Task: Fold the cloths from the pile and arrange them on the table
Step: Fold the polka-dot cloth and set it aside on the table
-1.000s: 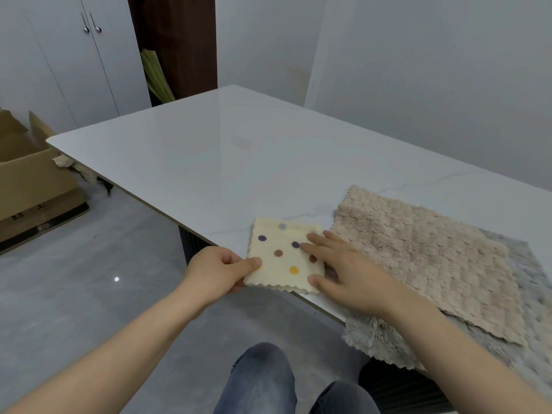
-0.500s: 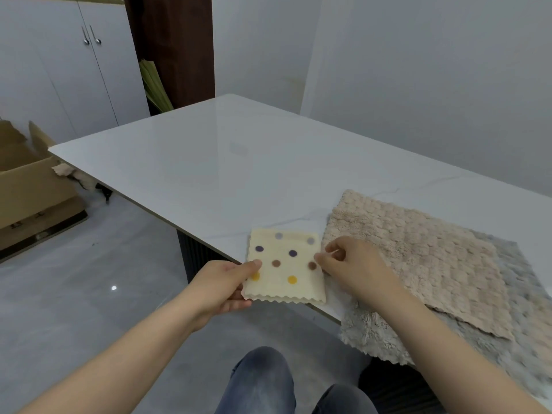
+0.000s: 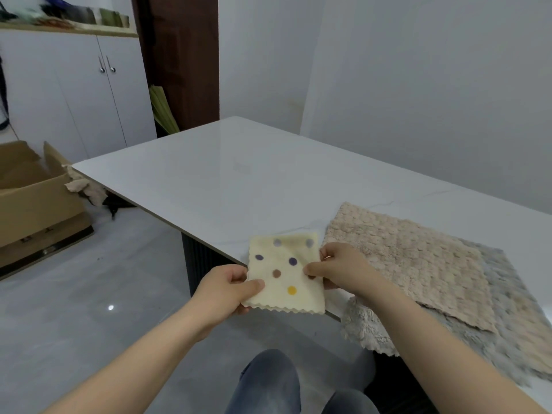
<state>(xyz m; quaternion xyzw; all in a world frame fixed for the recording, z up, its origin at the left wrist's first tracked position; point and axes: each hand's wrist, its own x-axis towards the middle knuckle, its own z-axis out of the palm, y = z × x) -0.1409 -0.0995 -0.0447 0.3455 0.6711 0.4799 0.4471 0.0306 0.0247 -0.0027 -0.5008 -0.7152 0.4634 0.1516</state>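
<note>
A small folded cream cloth with coloured dots [image 3: 283, 273] is held over the near edge of the white table [image 3: 239, 186]. My left hand [image 3: 227, 289] pinches its left side, thumb on top. My right hand [image 3: 337, 268] pinches its right side. The cloth's near zigzag edge hangs past the table edge. To the right lies the pile: a beige textured cloth [image 3: 412, 264] spread flat on top of a grey fluffy cloth [image 3: 513, 318].
The grey cloth droops over the table's near edge. An open cardboard box [image 3: 33, 195] stands on the floor at the left, with crumpled cloth beside it. White cabinets line the back left wall. My knees show below the table edge.
My right hand went from lying flat on the dotted cloth to pinching its right side. Both hands have drawn the cloth toward me, partly off the table edge.
</note>
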